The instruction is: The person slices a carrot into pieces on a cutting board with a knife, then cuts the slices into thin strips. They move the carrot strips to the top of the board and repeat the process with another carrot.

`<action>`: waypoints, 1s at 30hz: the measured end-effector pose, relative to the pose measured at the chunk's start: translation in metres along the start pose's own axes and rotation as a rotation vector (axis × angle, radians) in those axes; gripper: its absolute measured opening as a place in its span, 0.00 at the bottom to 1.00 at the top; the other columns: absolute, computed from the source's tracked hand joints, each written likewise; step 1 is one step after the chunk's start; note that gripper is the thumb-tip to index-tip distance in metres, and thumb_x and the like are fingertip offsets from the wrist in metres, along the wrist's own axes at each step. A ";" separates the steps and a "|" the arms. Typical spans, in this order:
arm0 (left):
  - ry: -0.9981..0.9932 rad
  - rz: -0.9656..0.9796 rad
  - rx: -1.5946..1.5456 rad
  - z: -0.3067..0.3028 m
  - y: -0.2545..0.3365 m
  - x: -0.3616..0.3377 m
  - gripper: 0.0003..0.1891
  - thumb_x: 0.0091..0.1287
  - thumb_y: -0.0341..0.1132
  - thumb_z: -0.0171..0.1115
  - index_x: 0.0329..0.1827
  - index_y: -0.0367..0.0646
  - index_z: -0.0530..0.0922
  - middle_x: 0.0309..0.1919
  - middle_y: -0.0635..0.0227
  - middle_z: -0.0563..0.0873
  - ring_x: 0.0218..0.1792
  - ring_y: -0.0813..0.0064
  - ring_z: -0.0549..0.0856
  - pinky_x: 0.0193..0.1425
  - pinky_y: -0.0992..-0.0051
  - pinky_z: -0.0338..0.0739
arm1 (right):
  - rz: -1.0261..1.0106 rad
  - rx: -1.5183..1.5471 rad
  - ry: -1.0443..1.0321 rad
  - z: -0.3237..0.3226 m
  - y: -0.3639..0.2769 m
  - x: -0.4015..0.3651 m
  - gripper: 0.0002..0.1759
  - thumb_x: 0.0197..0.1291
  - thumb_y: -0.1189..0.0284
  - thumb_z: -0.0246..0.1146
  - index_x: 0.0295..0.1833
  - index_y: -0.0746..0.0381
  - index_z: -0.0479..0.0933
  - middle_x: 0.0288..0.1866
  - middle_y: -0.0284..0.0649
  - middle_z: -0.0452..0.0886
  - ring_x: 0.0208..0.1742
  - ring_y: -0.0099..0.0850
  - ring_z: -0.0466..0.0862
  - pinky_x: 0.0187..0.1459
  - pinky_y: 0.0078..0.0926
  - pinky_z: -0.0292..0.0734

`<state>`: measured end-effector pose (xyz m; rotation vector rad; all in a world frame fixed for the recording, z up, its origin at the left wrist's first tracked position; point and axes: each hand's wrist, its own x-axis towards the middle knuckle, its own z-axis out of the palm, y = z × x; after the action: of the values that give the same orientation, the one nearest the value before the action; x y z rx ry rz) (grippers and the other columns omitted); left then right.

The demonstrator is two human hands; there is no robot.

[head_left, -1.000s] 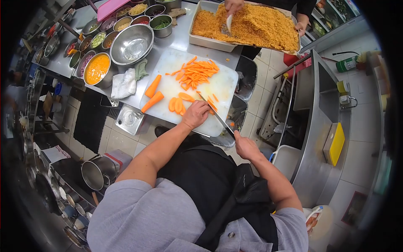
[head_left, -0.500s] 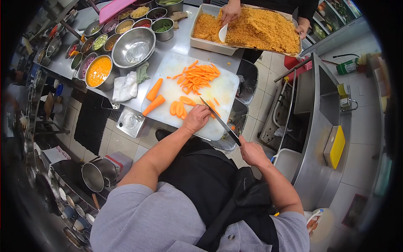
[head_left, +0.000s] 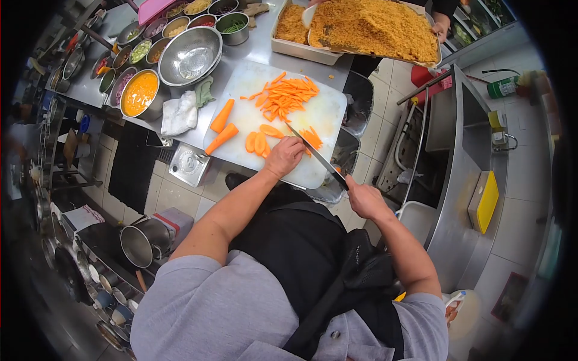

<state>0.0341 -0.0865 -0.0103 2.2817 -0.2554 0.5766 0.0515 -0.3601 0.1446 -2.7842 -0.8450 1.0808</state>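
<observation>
A white cutting board (head_left: 241, 157) carries a pile of carrot sticks (head_left: 286, 95), several oval carrot slices (head_left: 260, 142) and two peeled carrot pieces (head_left: 222, 138). My right hand (head_left: 365, 198) is closed round the handle of a long knife (head_left: 322, 161), whose blade slants over the board's lower right. My left hand (head_left: 286, 156) has its fingers bent together beside the blade, pressed on carrot at the board's near edge; the piece under the fingertips is mostly hidden. Fresh-cut sticks (head_left: 312, 137) lie just beyond the blade.
Metal bowls (head_left: 190, 57) and a pot of orange liquid (head_left: 139, 94) stand left, near a white cloth (head_left: 179, 114). At the top, a co-worker's hand (head_left: 441, 27) holds a tray of orange-brown crumbly food (head_left: 373, 30) over a white tub (head_left: 304, 50). A sink counter (head_left: 448, 198) is right.
The co-worker's tray has shifted left and up over the tub. More carrot sticks show beside the blade. My hands keep their places around the knife and carrot; the view has shifted slightly.
</observation>
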 end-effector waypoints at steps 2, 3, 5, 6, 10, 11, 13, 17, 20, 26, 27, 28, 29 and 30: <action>0.002 0.003 0.002 -0.001 -0.001 -0.001 0.07 0.59 0.25 0.73 0.39 0.44 0.85 0.43 0.66 0.87 0.46 0.61 0.86 0.51 0.66 0.84 | 0.009 -0.017 -0.017 -0.006 -0.003 -0.009 0.14 0.71 0.74 0.53 0.59 0.63 0.65 0.35 0.60 0.86 0.40 0.62 0.86 0.43 0.63 0.76; 0.004 0.011 0.002 0.000 -0.001 0.000 0.07 0.59 0.25 0.73 0.39 0.44 0.85 0.43 0.67 0.87 0.46 0.61 0.86 0.51 0.66 0.84 | 0.002 -0.009 -0.022 -0.006 -0.002 -0.013 0.14 0.71 0.74 0.53 0.59 0.63 0.65 0.35 0.60 0.86 0.41 0.62 0.86 0.43 0.63 0.76; 0.009 0.014 0.022 0.001 -0.001 0.000 0.07 0.60 0.26 0.73 0.39 0.45 0.85 0.43 0.68 0.87 0.45 0.63 0.86 0.51 0.67 0.83 | -0.007 -0.001 -0.030 -0.003 -0.001 -0.016 0.13 0.71 0.74 0.53 0.59 0.63 0.65 0.35 0.60 0.86 0.41 0.62 0.86 0.43 0.63 0.76; 0.011 0.021 0.044 0.002 -0.002 -0.002 0.07 0.60 0.27 0.73 0.39 0.45 0.85 0.43 0.70 0.87 0.45 0.65 0.85 0.51 0.68 0.83 | -0.007 0.023 -0.024 0.001 0.000 -0.015 0.13 0.71 0.74 0.54 0.58 0.64 0.65 0.35 0.61 0.86 0.42 0.63 0.86 0.44 0.63 0.76; 0.040 0.019 0.047 0.001 -0.004 0.000 0.07 0.59 0.27 0.72 0.39 0.45 0.86 0.43 0.70 0.86 0.45 0.65 0.85 0.51 0.69 0.83 | -0.015 0.076 0.011 0.035 0.007 0.013 0.12 0.71 0.74 0.55 0.56 0.64 0.64 0.34 0.62 0.85 0.43 0.64 0.85 0.45 0.64 0.76; 0.022 0.024 0.034 -0.001 -0.002 0.001 0.07 0.59 0.26 0.72 0.39 0.45 0.85 0.42 0.69 0.87 0.45 0.63 0.86 0.51 0.67 0.84 | -0.018 0.070 0.020 0.036 0.009 0.017 0.12 0.71 0.74 0.55 0.56 0.64 0.64 0.34 0.62 0.85 0.43 0.64 0.85 0.45 0.64 0.76; 0.013 0.038 0.030 -0.004 -0.003 0.003 0.07 0.60 0.25 0.73 0.39 0.44 0.85 0.42 0.67 0.87 0.45 0.62 0.87 0.51 0.66 0.84 | -0.037 0.094 0.014 0.029 0.003 0.020 0.12 0.72 0.73 0.55 0.56 0.63 0.63 0.34 0.62 0.85 0.43 0.65 0.85 0.46 0.65 0.75; 0.032 0.002 -0.010 0.005 -0.005 -0.001 0.07 0.60 0.25 0.73 0.38 0.44 0.85 0.42 0.66 0.87 0.45 0.62 0.87 0.51 0.66 0.84 | -0.010 0.098 0.001 0.008 0.000 0.000 0.13 0.73 0.72 0.55 0.57 0.62 0.62 0.33 0.62 0.85 0.43 0.66 0.85 0.47 0.66 0.75; 0.047 -0.009 -0.013 0.005 -0.005 -0.002 0.07 0.59 0.25 0.73 0.38 0.44 0.85 0.42 0.66 0.87 0.46 0.62 0.87 0.51 0.66 0.84 | -0.026 0.098 0.000 0.012 0.004 -0.008 0.13 0.74 0.71 0.56 0.57 0.62 0.61 0.33 0.62 0.84 0.44 0.66 0.84 0.47 0.67 0.74; 0.030 -0.015 0.006 0.004 -0.007 0.001 0.07 0.59 0.25 0.72 0.39 0.44 0.85 0.43 0.66 0.87 0.47 0.62 0.87 0.52 0.67 0.84 | -0.038 0.173 -0.028 0.026 0.007 0.004 0.13 0.74 0.71 0.55 0.56 0.62 0.61 0.36 0.65 0.84 0.45 0.68 0.84 0.48 0.66 0.75; 0.041 -0.030 0.000 0.004 -0.008 -0.002 0.07 0.59 0.25 0.72 0.39 0.44 0.85 0.44 0.66 0.88 0.47 0.62 0.87 0.52 0.67 0.85 | -0.037 0.182 -0.035 0.022 0.003 0.006 0.14 0.74 0.71 0.55 0.57 0.63 0.61 0.36 0.66 0.84 0.45 0.69 0.84 0.48 0.66 0.75; 0.048 -0.037 0.017 0.004 -0.009 -0.003 0.07 0.59 0.25 0.72 0.39 0.44 0.85 0.44 0.66 0.88 0.47 0.62 0.87 0.52 0.67 0.85 | -0.056 0.178 -0.036 0.024 0.003 0.011 0.14 0.74 0.71 0.55 0.57 0.63 0.61 0.36 0.66 0.84 0.45 0.69 0.84 0.48 0.66 0.75; 0.034 -0.031 0.009 0.004 -0.010 -0.004 0.07 0.58 0.25 0.72 0.38 0.44 0.85 0.44 0.66 0.88 0.47 0.62 0.87 0.52 0.67 0.85 | -0.068 0.201 -0.026 0.031 0.006 0.015 0.14 0.74 0.71 0.55 0.57 0.64 0.61 0.37 0.67 0.84 0.44 0.69 0.83 0.48 0.66 0.74; 0.022 -0.021 0.002 0.003 -0.011 -0.003 0.07 0.58 0.25 0.72 0.38 0.44 0.85 0.44 0.66 0.87 0.47 0.62 0.87 0.52 0.67 0.85 | -0.079 0.223 -0.012 0.035 0.008 0.018 0.15 0.74 0.71 0.55 0.58 0.64 0.61 0.37 0.68 0.83 0.44 0.70 0.83 0.47 0.66 0.74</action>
<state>0.0366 -0.0813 -0.0204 2.2759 -0.2193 0.5910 0.0442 -0.3636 0.1059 -2.5434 -0.7750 1.1061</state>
